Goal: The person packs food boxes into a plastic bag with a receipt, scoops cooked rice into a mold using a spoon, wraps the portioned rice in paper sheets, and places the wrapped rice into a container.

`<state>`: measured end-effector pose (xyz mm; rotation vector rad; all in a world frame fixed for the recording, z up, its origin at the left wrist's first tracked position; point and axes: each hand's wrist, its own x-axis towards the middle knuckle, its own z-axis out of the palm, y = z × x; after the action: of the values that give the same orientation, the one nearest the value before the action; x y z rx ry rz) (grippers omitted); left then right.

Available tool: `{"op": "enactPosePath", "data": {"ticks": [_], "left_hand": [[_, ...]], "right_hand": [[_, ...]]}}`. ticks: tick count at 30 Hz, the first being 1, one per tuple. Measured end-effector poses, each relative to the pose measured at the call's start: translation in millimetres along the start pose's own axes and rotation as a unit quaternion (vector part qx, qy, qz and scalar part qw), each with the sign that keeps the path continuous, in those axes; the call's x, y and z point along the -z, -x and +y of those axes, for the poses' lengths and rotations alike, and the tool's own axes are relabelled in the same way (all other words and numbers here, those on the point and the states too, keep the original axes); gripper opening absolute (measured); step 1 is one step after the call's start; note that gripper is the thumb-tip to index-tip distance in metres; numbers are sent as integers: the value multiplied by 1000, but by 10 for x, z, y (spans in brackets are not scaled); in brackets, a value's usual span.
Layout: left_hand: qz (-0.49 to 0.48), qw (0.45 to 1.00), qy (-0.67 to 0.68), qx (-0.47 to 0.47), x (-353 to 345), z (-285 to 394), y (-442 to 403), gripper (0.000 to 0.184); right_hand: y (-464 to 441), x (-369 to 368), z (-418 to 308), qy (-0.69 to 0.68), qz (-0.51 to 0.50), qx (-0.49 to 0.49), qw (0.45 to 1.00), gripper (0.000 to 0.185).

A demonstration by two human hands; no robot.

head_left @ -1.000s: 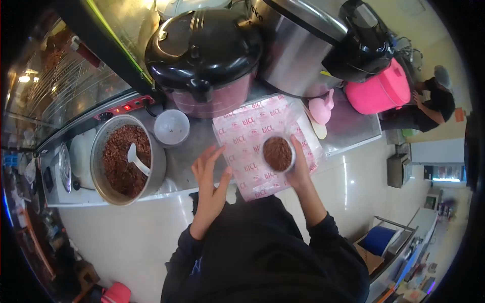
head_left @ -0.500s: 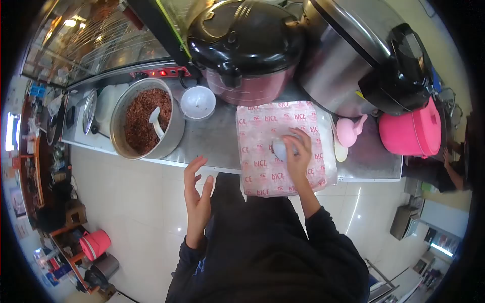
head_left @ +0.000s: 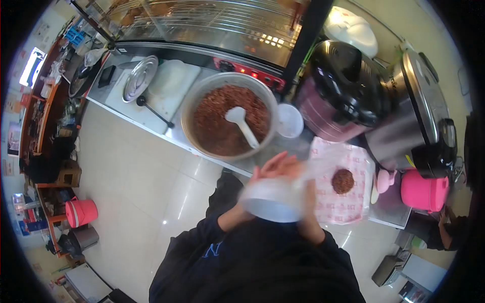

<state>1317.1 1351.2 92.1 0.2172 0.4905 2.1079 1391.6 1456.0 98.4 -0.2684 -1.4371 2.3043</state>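
Head view: my left hand (head_left: 273,167) and right hand (head_left: 309,207) blur around the white bowl (head_left: 275,209), grip unclear; I'd keep it clear of the brown mound (head_left: 343,181) to their right.

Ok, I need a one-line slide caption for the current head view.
Left hand and right hand at a blurred white bowl, with a brown rice mound on printed paper.
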Motion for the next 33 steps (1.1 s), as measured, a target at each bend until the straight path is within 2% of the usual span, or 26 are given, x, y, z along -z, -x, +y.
{"op": "enactPosePath", "data": {"ticks": [1,2,3,4,6,7,9,10,12,15,18,21,24,28,33], "left_hand": [[37,998,47,17,77,291,115,64],[76,992,96,30,157,581,233,66],[116,982,144,40,236,870,350,69],[102,982,156,-4,140,1167,370,69],[66,979,187,-43,557,1454,583,68],[151,978,136,-53,806,1549,693,68],[226,960,116,-117,858,1779,701,70],[261,948,107,-150,880,1874,683,71],[258,951,72,-156,960,1995,713,75],[242,957,26,-158,1150,2030,769,76],[233,962,-80,-122,1356,1949,832,79],[244,947,-195,-79,1258,1971,717,81],[260,948,-176,-42,1268,1897,662,80],[277,943,-175,-51,1266,1897,583,77],[337,930,-142,-26,1194,1938,501,76]], "right_hand": [[-143,-322,48,180,5,33,983,19],[-488,-659,-112,385,-74,119,912,13],[-664,-799,-14,433,-15,141,890,9],[-862,-966,-83,386,13,69,920,11],[-1227,-1033,43,656,20,99,748,19],[-1332,-997,189,732,-14,50,679,22],[-1484,-850,520,851,-81,-46,516,27],[-1530,-809,582,850,-107,-45,514,26],[-1559,-736,628,846,-169,-45,504,25],[-1680,-878,322,824,-131,-78,546,12],[-1716,-1150,-62,909,-172,23,380,6],[-1833,-1048,137,885,-274,21,376,8],[-2020,-1013,301,842,-375,9,388,9],[-2123,-900,195,789,-475,-46,387,17],[-2078,-789,291,712,-420,-194,528,24]]}}
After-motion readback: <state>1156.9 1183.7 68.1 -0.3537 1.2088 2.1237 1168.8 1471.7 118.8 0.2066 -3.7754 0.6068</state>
